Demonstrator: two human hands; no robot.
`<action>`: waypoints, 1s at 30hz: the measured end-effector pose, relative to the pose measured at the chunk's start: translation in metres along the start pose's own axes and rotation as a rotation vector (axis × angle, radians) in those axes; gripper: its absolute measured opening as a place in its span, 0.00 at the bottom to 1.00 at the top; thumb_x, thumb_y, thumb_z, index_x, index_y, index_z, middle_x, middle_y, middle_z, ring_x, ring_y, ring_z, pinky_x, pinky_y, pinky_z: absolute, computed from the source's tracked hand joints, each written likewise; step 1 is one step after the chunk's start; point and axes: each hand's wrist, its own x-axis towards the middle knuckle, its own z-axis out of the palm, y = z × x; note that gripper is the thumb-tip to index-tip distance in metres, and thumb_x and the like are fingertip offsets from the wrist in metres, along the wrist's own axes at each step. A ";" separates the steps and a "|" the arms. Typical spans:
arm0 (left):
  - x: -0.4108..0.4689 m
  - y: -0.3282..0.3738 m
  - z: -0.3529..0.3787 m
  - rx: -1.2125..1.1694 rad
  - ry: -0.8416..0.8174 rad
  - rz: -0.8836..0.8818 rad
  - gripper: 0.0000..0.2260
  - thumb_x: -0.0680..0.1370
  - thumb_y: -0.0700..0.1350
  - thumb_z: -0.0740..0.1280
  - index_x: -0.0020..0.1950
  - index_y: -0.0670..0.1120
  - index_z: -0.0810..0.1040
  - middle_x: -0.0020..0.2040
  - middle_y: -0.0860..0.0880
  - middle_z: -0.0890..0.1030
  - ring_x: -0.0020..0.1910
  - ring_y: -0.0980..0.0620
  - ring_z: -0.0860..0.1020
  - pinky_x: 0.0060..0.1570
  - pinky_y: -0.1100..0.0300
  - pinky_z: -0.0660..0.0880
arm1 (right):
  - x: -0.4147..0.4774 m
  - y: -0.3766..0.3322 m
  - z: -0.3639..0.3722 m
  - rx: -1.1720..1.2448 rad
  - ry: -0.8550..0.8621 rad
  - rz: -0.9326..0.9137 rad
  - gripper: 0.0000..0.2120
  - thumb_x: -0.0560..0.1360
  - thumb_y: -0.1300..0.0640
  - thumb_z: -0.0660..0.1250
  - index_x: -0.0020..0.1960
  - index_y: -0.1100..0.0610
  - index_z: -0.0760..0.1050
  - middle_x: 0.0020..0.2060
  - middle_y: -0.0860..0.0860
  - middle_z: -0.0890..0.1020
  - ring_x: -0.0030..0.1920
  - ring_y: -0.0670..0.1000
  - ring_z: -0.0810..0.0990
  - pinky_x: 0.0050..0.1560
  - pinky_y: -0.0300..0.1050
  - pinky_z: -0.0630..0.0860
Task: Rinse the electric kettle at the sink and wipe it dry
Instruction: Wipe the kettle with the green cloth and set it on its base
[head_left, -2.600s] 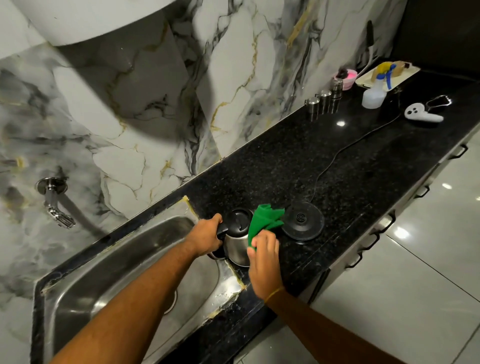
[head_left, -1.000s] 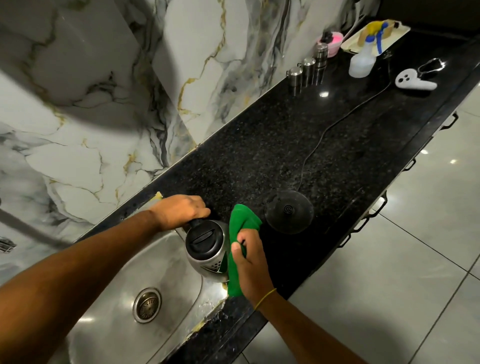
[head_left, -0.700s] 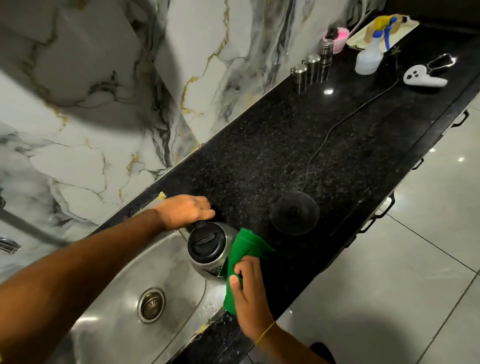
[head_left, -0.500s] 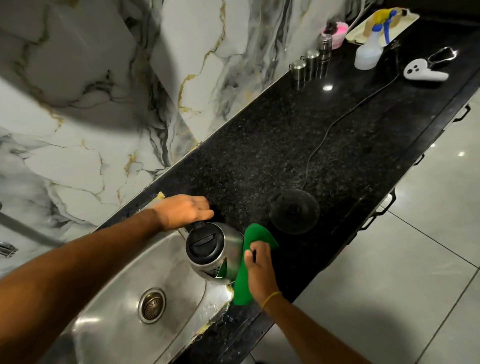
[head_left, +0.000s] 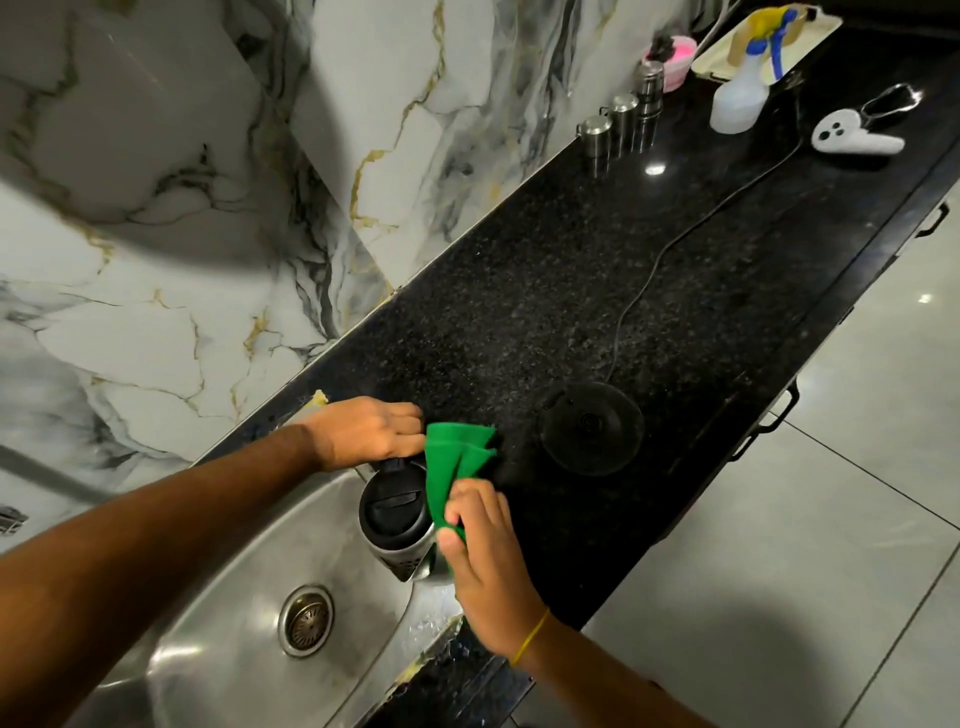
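Fingers clamp green cloth against kettle (left hand grips handle).

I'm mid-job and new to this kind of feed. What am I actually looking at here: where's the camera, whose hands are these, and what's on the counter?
There is no machine: a person works with bare hands, and the one camera sits on their head, looking forward and down. The left hand grips the handle of the steel kettle, held at the edge of the sink. The right hand presses a green cloth against the kettle's side, fingers pinching it. On the black counter lie the kettle's round base with its cord, three steel canisters, a spray bottle and a white handheld controller.
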 end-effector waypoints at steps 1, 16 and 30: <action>0.000 0.000 0.000 0.012 0.005 0.008 0.07 0.86 0.41 0.56 0.55 0.44 0.73 0.52 0.45 0.80 0.57 0.44 0.77 0.50 0.50 0.79 | -0.008 0.007 0.003 0.002 0.004 0.020 0.04 0.81 0.56 0.58 0.48 0.56 0.67 0.53 0.47 0.70 0.53 0.50 0.70 0.56 0.46 0.69; 0.002 0.009 0.005 0.050 0.172 -0.150 0.14 0.85 0.40 0.54 0.53 0.38 0.78 0.55 0.38 0.83 0.57 0.40 0.82 0.55 0.49 0.82 | 0.076 0.013 0.006 0.060 -0.018 0.295 0.12 0.77 0.47 0.57 0.50 0.55 0.70 0.45 0.54 0.79 0.46 0.58 0.78 0.49 0.56 0.72; -0.002 0.008 0.022 0.058 0.230 -0.217 0.05 0.81 0.37 0.65 0.55 0.37 0.75 0.56 0.36 0.82 0.56 0.39 0.82 0.56 0.50 0.82 | 0.021 0.054 0.006 0.100 0.093 0.330 0.06 0.82 0.60 0.62 0.52 0.49 0.68 0.45 0.51 0.78 0.45 0.51 0.78 0.48 0.53 0.76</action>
